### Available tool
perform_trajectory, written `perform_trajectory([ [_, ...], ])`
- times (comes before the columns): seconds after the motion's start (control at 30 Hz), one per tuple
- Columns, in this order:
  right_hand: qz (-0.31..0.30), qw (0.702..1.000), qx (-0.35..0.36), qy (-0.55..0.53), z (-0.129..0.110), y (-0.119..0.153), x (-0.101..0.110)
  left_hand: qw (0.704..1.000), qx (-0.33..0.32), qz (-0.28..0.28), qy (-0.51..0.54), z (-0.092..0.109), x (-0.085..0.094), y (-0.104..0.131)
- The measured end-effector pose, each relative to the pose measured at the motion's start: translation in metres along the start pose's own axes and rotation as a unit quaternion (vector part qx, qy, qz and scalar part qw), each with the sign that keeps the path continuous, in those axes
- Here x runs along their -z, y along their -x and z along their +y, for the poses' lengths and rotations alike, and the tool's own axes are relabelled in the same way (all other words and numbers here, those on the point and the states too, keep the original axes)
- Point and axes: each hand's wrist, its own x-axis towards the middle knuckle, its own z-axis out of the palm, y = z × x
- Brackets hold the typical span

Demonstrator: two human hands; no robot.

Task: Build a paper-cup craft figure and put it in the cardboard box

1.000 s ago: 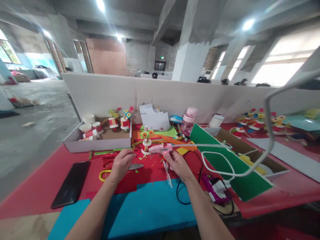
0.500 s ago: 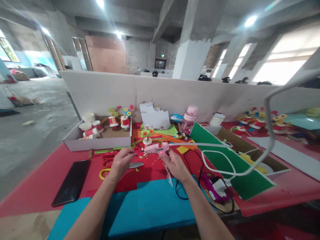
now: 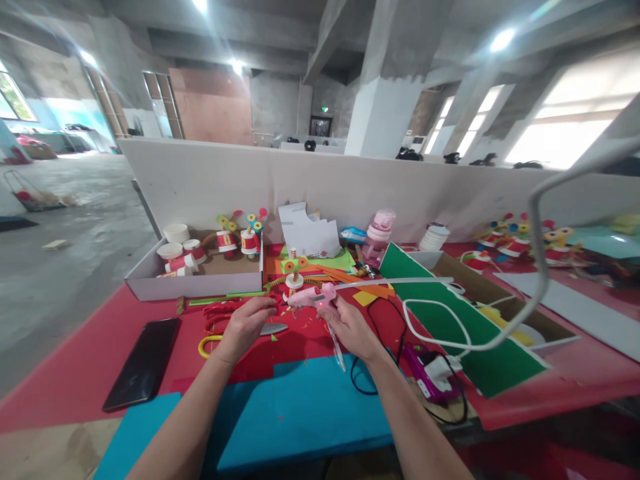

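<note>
My right hand (image 3: 353, 327) is wrapped round the handle of a pink hot glue gun (image 3: 305, 297), whose nozzle points left. A long whitish glue stick (image 3: 395, 283) juts from its rear. My left hand (image 3: 245, 327) is closed in a pinch just left of the nozzle; what its fingertips hold, if anything, is too small to make out. Behind the gun stands a paper-cup figure (image 3: 295, 283) with orange-and-green eyes. Scissors with a yellow handle (image 3: 206, 347) lie partly hidden under my left hand.
A white box (image 3: 195, 288) with paper cups and finished figures stands at the left. A black phone (image 3: 143, 365) lies in front of it. At right are a green-sided box (image 3: 465, 333), a purple power strip (image 3: 430, 377) and loose cables. A white partition (image 3: 320, 177) rises behind.
The glue gun has tilted slightly, with its glue stick's far end now a little higher. My left hand has shifted slightly right. The things on the table stay put.
</note>
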Motion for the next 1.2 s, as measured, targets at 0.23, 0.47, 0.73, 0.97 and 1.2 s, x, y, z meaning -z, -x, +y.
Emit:
perform_trajectory([
  [0.23,0.001,1.000,0.013,-0.014,-0.0008,-0.0010,-0.0008,1.000,-0.012,-0.008,-0.010,-0.0013,-0.0006,0.0010],
  [0.47,-0.009,1.000,0.014,-0.005,0.0009,-0.0009,0.0005,1.000,0.002,-0.003,-0.005,-0.0007,-0.0012,0.0009],
  [0.73,-0.007,1.000,0.005,0.003,0.0007,-0.0011,0.0008,1.000,0.000,-0.007,-0.002,-0.0001,-0.0001,-0.0001],
  [0.97,-0.006,1.000,0.004,0.001,-0.0003,-0.0011,-0.0001,1.000,-0.004,-0.011,-0.015,-0.0017,-0.0012,0.0024],
  [1.2,-0.008,1.000,0.004,0.011,0.0020,0.0011,0.0034,1.000,0.000,-0.003,-0.011,0.0017,-0.0010,-0.0005],
])
